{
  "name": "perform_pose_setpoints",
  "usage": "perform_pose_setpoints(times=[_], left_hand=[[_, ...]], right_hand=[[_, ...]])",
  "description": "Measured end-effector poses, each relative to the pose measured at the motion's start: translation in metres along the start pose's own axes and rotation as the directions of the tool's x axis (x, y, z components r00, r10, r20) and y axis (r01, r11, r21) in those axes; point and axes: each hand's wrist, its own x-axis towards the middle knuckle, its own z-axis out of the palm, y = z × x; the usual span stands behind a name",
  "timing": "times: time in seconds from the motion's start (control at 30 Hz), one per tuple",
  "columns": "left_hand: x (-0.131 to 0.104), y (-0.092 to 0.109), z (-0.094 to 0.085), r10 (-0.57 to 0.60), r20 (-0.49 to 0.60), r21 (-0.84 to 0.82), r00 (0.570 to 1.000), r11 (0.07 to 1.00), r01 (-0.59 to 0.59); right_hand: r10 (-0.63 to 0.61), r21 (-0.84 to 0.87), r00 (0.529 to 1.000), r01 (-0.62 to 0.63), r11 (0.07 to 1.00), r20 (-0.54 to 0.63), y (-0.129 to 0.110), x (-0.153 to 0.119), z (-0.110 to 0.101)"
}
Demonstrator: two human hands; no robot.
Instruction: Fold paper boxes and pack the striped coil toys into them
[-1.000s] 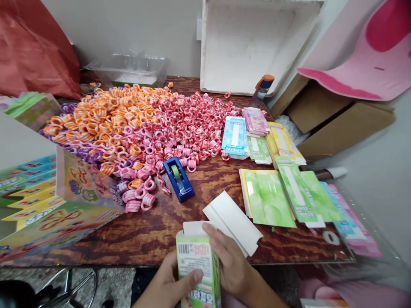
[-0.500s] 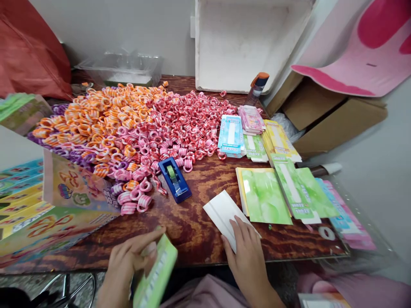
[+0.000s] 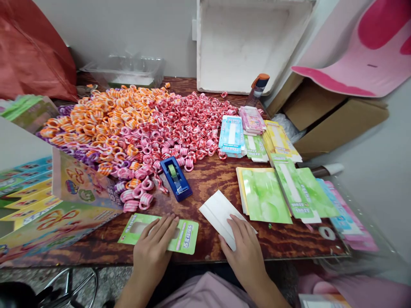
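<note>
My left hand (image 3: 157,237) lies flat, fingers stretched out, on a green printed card box (image 3: 188,239) at the table's front edge. The box is flattened and has a cut-out window, partly hidden under my fingers. My right hand (image 3: 240,239) rests with spread fingers on a folded white card piece (image 3: 218,209), whose far end points toward the tape dispenser. That blue tape dispenser (image 3: 176,179) stands between the hands and a big heap of striped coils (image 3: 150,124) in orange, red, pink and purple.
At the right lie green card sheets (image 3: 265,194) and stacks of blue boxes (image 3: 231,137) and yellow boxes (image 3: 281,139). A bottle (image 3: 257,89) stands behind them. On the left is a printed display box (image 3: 86,192) holding packs. A white foam box (image 3: 250,42) leans at the back.
My left hand has moved right and laid the green box, which was held tilted at the table edge, flat on the table. My right hand stays on the white card piece, which shifted slightly left.
</note>
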Motion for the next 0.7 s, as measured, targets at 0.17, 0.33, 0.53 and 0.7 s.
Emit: perform_pose_setpoints(times=[0.17, 0.33, 0.53, 0.7], left_hand=[[-0.001, 0.009, 0.008, -0.020, -0.109, -0.002, 0.994, 1.000, 0.019], [0.013, 0.019, 0.013, -0.094, -0.029, 0.005, 0.995, 0.996, 0.094], [0.013, 0.036, -0.001, -0.281, -0.013, -0.384, 0.960, 0.887, 0.255], [0.028, 0.076, -0.009, -0.282, 0.418, -0.908, 0.864, -0.124, 0.399]], right_hand=[[-0.001, 0.053, 1.000, 0.002, 0.999, -0.014, -0.001, -0.002, 0.002], [0.073, 0.221, 0.995, -0.057, 0.974, -0.064, -0.004, -0.003, -0.001], [0.256, 0.750, 0.957, -0.268, 0.604, 0.136, -0.003, -0.008, -0.026], [0.226, 0.772, 0.740, -0.582, -0.256, 0.633, -0.014, -0.007, -0.042]])
